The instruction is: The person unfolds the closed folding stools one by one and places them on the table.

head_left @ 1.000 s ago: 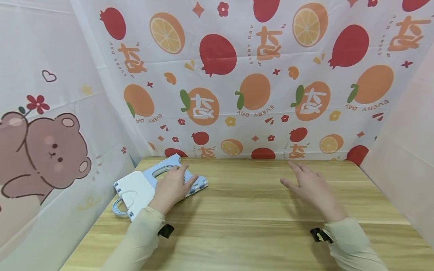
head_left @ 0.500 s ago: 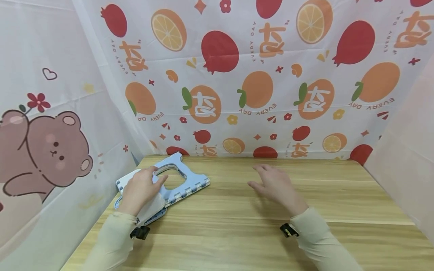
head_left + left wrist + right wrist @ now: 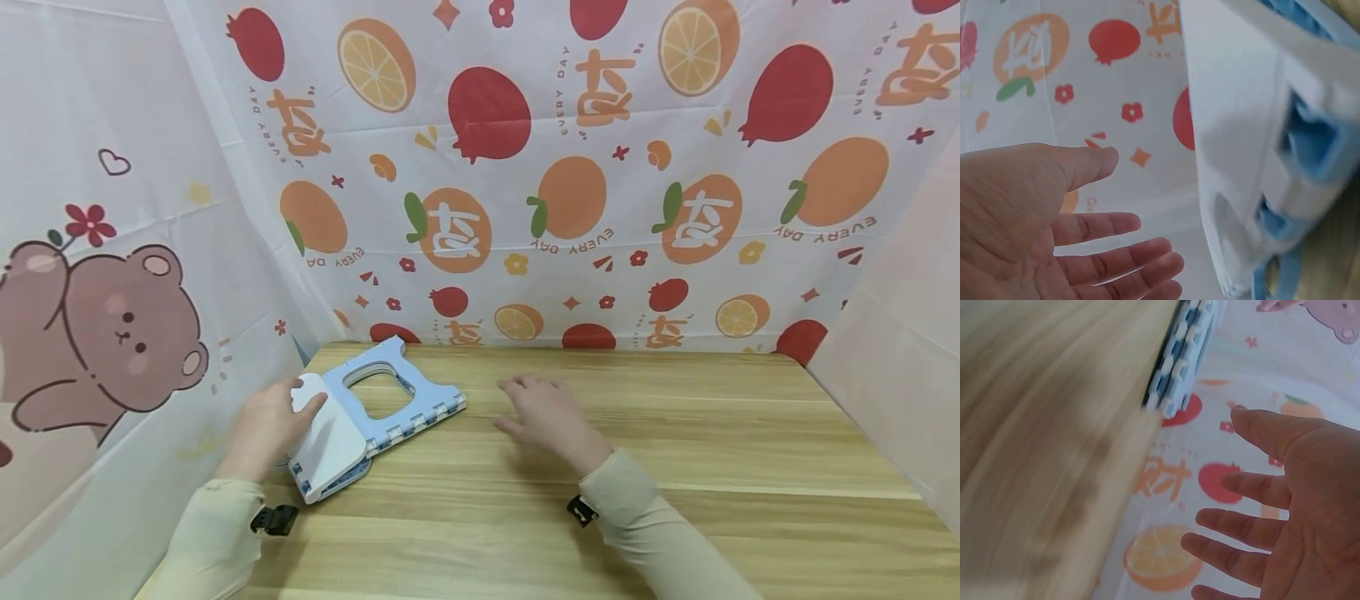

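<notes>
A folded blue and white plastic step stool [image 3: 433,398] lies at the left back of the table, with a rounded opening through its blue part. My left hand [image 3: 262,429] is at the stool's left side, over the edge of its white panel [image 3: 333,442]. In the left wrist view, the fingers of that hand [image 3: 1016,219] are extended and spread, with a gap between them and the stool. My right hand [image 3: 551,421] hovers over the table to the right of the stool, apart from it. Its straight fingers [image 3: 1247,487] hold nothing in the right wrist view.
The wood-grain table [image 3: 675,533] reaches back to a fruit-print curtain [image 3: 487,200]. A bear-print curtain [image 3: 97,350] borders the left side, and a pale curtain [image 3: 900,333] the right. A dark band with a buckle [image 3: 273,520] sits on the left sleeve.
My left hand has moved left across the stool to its left side, uncovering the opening and part of the white panel. My right hand has moved left, closer to the stool.
</notes>
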`<action>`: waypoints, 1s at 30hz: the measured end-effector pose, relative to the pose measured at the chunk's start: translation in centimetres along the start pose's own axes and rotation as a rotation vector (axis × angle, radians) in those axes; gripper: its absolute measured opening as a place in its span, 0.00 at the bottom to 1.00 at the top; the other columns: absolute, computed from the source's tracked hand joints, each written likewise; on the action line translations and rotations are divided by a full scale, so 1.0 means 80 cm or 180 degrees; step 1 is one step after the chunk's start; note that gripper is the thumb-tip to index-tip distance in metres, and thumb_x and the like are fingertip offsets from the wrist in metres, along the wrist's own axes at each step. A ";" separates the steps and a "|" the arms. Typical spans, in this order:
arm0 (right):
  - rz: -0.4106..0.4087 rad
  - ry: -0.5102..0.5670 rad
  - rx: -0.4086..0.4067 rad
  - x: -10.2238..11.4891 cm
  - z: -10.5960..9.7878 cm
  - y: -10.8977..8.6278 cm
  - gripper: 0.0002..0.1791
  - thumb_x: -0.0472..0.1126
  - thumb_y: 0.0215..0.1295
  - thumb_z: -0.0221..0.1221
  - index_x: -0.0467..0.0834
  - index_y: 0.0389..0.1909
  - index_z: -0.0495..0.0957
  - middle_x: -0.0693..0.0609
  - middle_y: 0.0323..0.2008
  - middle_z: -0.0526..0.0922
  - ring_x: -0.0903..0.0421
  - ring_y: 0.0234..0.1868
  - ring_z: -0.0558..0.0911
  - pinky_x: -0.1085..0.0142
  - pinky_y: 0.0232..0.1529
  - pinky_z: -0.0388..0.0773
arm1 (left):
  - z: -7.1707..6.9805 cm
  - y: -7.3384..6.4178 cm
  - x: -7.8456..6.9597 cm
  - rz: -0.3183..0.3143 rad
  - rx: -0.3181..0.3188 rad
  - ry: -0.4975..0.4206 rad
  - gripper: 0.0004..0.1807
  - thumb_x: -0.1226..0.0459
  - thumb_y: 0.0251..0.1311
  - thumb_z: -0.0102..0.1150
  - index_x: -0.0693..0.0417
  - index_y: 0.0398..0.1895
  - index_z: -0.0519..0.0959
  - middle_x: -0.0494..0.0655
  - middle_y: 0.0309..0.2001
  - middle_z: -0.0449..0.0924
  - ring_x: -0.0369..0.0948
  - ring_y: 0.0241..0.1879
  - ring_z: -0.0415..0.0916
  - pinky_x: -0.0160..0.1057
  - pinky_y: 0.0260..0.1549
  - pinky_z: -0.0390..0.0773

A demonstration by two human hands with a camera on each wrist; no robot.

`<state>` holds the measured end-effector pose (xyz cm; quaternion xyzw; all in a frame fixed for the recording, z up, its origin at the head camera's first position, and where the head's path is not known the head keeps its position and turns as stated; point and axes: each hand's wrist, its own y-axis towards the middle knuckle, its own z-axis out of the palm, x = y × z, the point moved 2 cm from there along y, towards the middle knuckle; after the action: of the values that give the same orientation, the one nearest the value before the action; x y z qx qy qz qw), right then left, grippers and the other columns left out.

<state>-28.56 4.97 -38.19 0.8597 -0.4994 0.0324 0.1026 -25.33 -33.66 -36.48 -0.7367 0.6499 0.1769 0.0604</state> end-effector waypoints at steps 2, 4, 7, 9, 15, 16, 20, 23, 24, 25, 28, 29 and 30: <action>-0.0028 -0.0007 0.0027 0.010 0.004 0.005 0.35 0.61 0.75 0.64 0.48 0.75 0.75 0.45 0.71 0.81 0.41 0.69 0.82 0.40 0.71 0.77 | -0.001 0.000 0.010 -0.0079 0.0038 0.0026 0.37 0.48 0.78 0.55 0.76 0.69 0.70 0.81 0.64 0.74 0.74 0.61 0.74 0.71 0.57 0.78; -0.0048 -0.0038 0.0071 0.020 0.009 0.010 0.35 0.62 0.76 0.63 0.48 0.75 0.75 0.45 0.71 0.80 0.42 0.69 0.82 0.41 0.71 0.77 | -0.002 0.000 0.019 -0.0150 0.0073 0.0056 0.38 0.47 0.78 0.55 0.77 0.70 0.69 0.82 0.66 0.72 0.75 0.63 0.72 0.72 0.58 0.77; -0.0074 -0.0092 0.0152 0.035 0.017 0.018 0.35 0.63 0.76 0.62 0.49 0.76 0.74 0.46 0.72 0.80 0.43 0.70 0.81 0.43 0.71 0.77 | -0.001 -0.001 0.032 -0.0263 0.0110 0.0131 0.40 0.45 0.78 0.53 0.76 0.70 0.69 0.82 0.67 0.70 0.77 0.63 0.71 0.73 0.57 0.77; -0.0099 -0.0171 0.0205 0.045 0.023 0.024 0.35 0.63 0.76 0.62 0.50 0.76 0.74 0.47 0.72 0.80 0.44 0.70 0.81 0.44 0.71 0.78 | 0.000 -0.001 0.039 -0.0303 0.0146 0.0160 0.42 0.43 0.78 0.53 0.76 0.70 0.68 0.83 0.66 0.70 0.77 0.63 0.71 0.72 0.55 0.78; -0.0174 -0.0322 0.0340 0.072 0.038 0.040 0.35 0.64 0.78 0.59 0.52 0.78 0.72 0.48 0.75 0.77 0.46 0.73 0.79 0.44 0.72 0.77 | 0.004 -0.002 0.056 -0.0427 0.0288 0.0163 0.50 0.35 0.76 0.51 0.76 0.73 0.65 0.84 0.67 0.69 0.78 0.62 0.71 0.72 0.53 0.78; -0.0193 -0.0334 0.0344 0.077 0.039 0.043 0.35 0.63 0.78 0.58 0.52 0.79 0.71 0.48 0.76 0.76 0.45 0.73 0.79 0.44 0.72 0.77 | 0.004 -0.002 0.057 -0.0456 0.0308 0.0152 0.51 0.34 0.75 0.50 0.76 0.73 0.65 0.84 0.68 0.68 0.78 0.62 0.70 0.73 0.53 0.78; -0.0284 -0.0389 0.0304 0.093 0.045 0.054 0.34 0.62 0.78 0.59 0.53 0.79 0.71 0.47 0.77 0.75 0.45 0.74 0.78 0.43 0.73 0.77 | 0.005 -0.001 0.064 -0.0510 0.0377 0.0140 0.57 0.29 0.72 0.49 0.77 0.75 0.63 0.85 0.69 0.65 0.80 0.63 0.69 0.75 0.53 0.77; -0.0332 -0.0432 0.0281 0.103 0.048 0.060 0.35 0.62 0.78 0.60 0.53 0.79 0.71 0.47 0.77 0.75 0.45 0.75 0.77 0.44 0.73 0.77 | 0.006 -0.001 0.068 -0.0513 0.0397 0.0138 0.58 0.29 0.71 0.51 0.78 0.74 0.63 0.86 0.68 0.66 0.79 0.60 0.71 0.73 0.51 0.78; -0.0347 -0.0457 0.0276 0.107 0.049 0.061 0.35 0.63 0.77 0.60 0.53 0.79 0.71 0.47 0.77 0.75 0.46 0.75 0.77 0.44 0.72 0.77 | 0.006 -0.002 0.069 -0.0508 0.0401 0.0135 0.57 0.29 0.71 0.51 0.78 0.74 0.63 0.86 0.67 0.67 0.78 0.58 0.73 0.72 0.50 0.79; -0.0360 -0.0473 0.0282 0.110 0.049 0.062 0.35 0.63 0.77 0.60 0.53 0.79 0.71 0.47 0.77 0.75 0.46 0.76 0.76 0.44 0.73 0.76 | 0.007 -0.002 0.070 -0.0502 0.0407 0.0127 0.57 0.30 0.71 0.52 0.78 0.73 0.65 0.86 0.65 0.69 0.77 0.55 0.75 0.70 0.47 0.80; -0.0387 -0.0541 0.0306 0.119 0.053 0.064 0.37 0.64 0.77 0.60 0.54 0.80 0.69 0.47 0.77 0.74 0.46 0.76 0.76 0.45 0.74 0.76 | 0.008 -0.003 0.072 -0.0484 0.0422 0.0085 0.52 0.31 0.71 0.54 0.79 0.64 0.71 0.82 0.53 0.77 0.67 0.43 0.78 0.59 0.37 0.81; -0.0398 -0.0566 0.0322 0.121 0.055 0.065 0.37 0.64 0.76 0.60 0.55 0.81 0.69 0.48 0.77 0.74 0.47 0.76 0.76 0.45 0.74 0.76 | 0.009 -0.004 0.073 -0.0472 0.0426 0.0075 0.51 0.32 0.71 0.55 0.78 0.60 0.72 0.79 0.48 0.78 0.63 0.40 0.77 0.54 0.34 0.80; -0.0404 -0.0584 0.0340 0.123 0.058 0.066 0.37 0.65 0.76 0.60 0.55 0.81 0.68 0.48 0.77 0.74 0.47 0.76 0.76 0.45 0.74 0.76 | 0.010 -0.004 0.074 -0.0469 0.0438 0.0069 0.49 0.32 0.70 0.56 0.77 0.57 0.74 0.76 0.44 0.79 0.60 0.38 0.76 0.51 0.31 0.78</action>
<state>-28.42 -6.93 -40.37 0.8931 -0.4489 -0.0264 0.0123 -24.60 -38.88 -39.24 -0.7785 0.6051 0.1190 0.1168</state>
